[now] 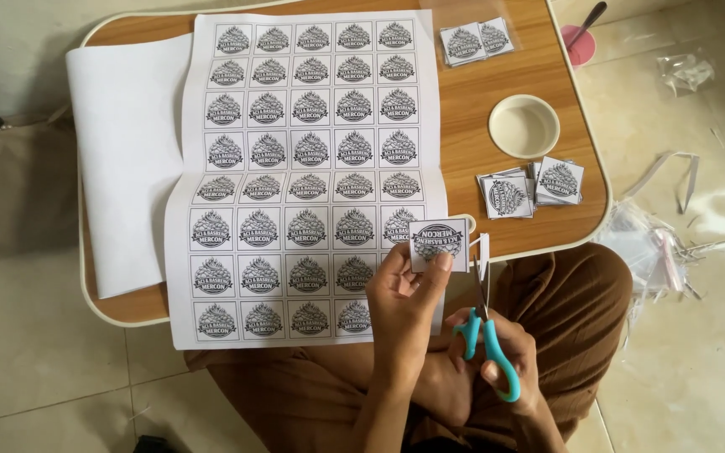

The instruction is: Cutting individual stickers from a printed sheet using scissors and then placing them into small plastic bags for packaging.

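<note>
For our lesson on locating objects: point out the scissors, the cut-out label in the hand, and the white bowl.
scissors (pixel 490 344), head view, on the turquoise handle.
cut-out label (pixel 438 243), head view, on its printed middle.
white bowl (pixel 524 126), head view, on its inside.

A: What printed labels are there?

B: A large white label sheet (pixel 308 176) lies across the wooden tabletop (pixel 472 109), its near edge hanging over the front. It carries rows of square black-and-white labels, each with a dark emblem in a thin frame.

A: Any cut loose?

B: One cut label (pixel 439 244), square and white with the same dark emblem, is pinched at its lower edge by the fingers (pixel 444 262) of the left hand (pixel 404 302). A small stack of labels (pixel 474 39) sits at the far edge, and another pile of labels (pixel 532 186) lies near the right front.

A: Packages?

B: Clear plastic bags (pixel 652 247) lie on the floor, right of the tabletop.
</note>
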